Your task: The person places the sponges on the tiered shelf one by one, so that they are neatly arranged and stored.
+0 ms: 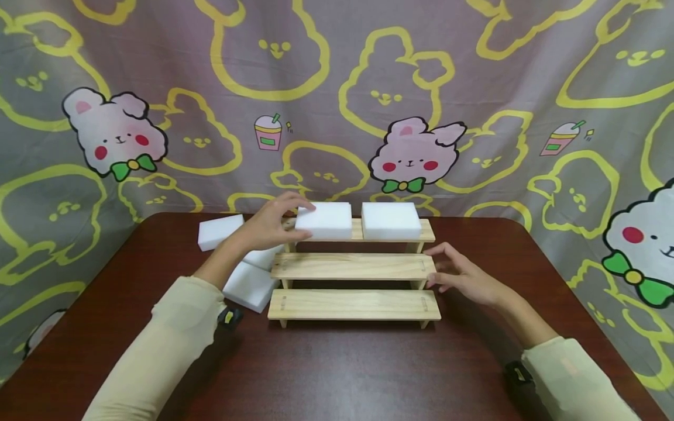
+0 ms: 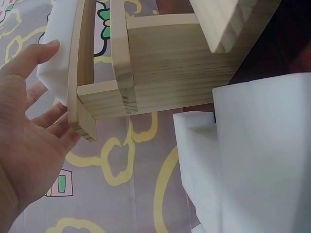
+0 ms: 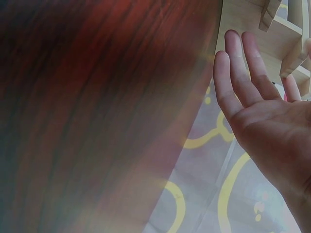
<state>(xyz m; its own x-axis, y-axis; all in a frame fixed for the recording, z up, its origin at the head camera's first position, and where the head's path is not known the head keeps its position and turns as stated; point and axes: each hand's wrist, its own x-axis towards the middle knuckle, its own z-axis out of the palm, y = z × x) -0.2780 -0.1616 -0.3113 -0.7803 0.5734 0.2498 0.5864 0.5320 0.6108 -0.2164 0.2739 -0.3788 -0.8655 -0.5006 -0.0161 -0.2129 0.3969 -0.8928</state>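
A three-tier wooden stand (image 1: 353, 266) sits on the table, with two white foam blocks on its top tier. My left hand (image 1: 274, 222) holds the left foam block (image 1: 325, 221) at its left end, the thumb on the near side. In the left wrist view, the thumb lies against that block (image 2: 56, 63) while the other fingers reach past the tier's end. The right foam block (image 1: 391, 220) sits apart from it. At the stand's right end, my right hand (image 1: 468, 280) touches the middle tier's edge; its fingers look mostly straight in the right wrist view.
Left of the stand, several more white foam blocks (image 1: 251, 285) lie on the dark red-brown table (image 1: 347, 374), one (image 1: 220, 231) farther back and partly behind my left arm. A curtain with cartoon bunnies (image 1: 316, 70) hangs behind the table.
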